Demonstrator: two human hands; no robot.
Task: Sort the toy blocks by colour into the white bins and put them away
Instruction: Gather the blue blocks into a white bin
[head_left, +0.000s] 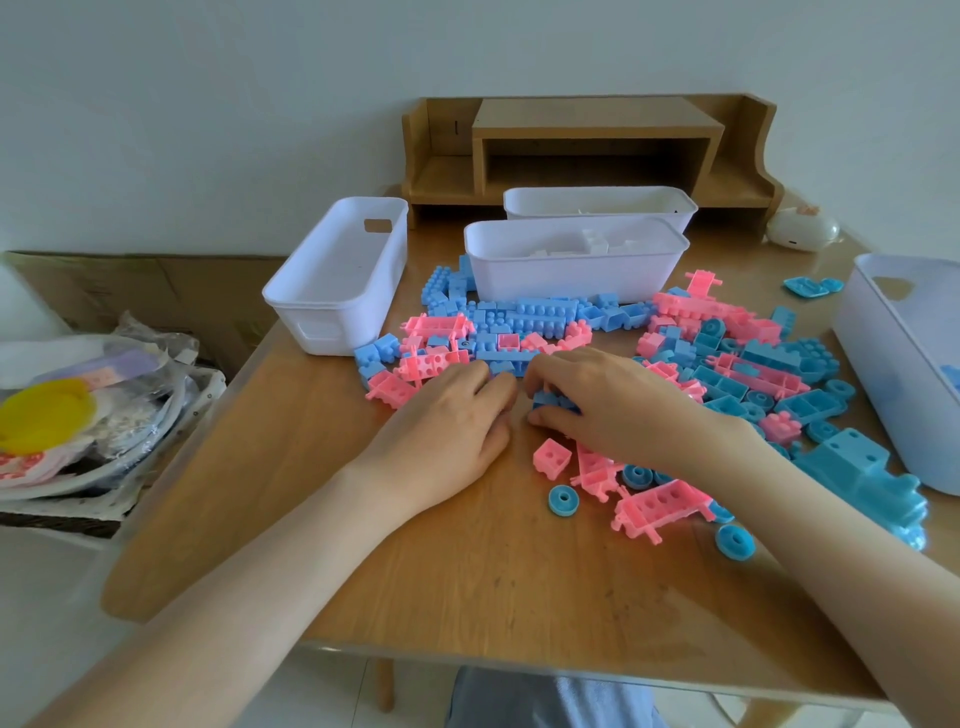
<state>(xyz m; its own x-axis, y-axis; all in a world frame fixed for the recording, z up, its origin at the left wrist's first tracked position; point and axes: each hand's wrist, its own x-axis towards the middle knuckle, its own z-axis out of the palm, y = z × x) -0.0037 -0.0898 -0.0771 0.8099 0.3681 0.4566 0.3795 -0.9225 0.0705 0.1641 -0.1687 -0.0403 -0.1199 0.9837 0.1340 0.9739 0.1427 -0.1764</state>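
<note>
Pink and blue toy blocks (540, 317) lie scattered over the wooden table (467, 571). My right hand (608, 400) is curled over a small blue block (551, 400), fingers and thumb pinching it. My left hand (447, 421) lies palm down beside it, fingertips at the edge of the pile; whether it holds anything is hidden. A loose pink block (551, 457) and a blue wheel (562, 500) sit just below my right hand. An empty white bin (337, 280) stands at the left. Two white bins (571, 270) (597, 202) behind the pile hold white pieces. Another bin (904, 364) is at the right.
A wooden desk shelf (592, 150) stands at the back against the wall. A large blue toy vehicle body (862, 478) lies at the right near the bin. A white egg-shaped object (802, 231) sits at the back right. Bags and a yellow lid (44, 415) are piled left of the table.
</note>
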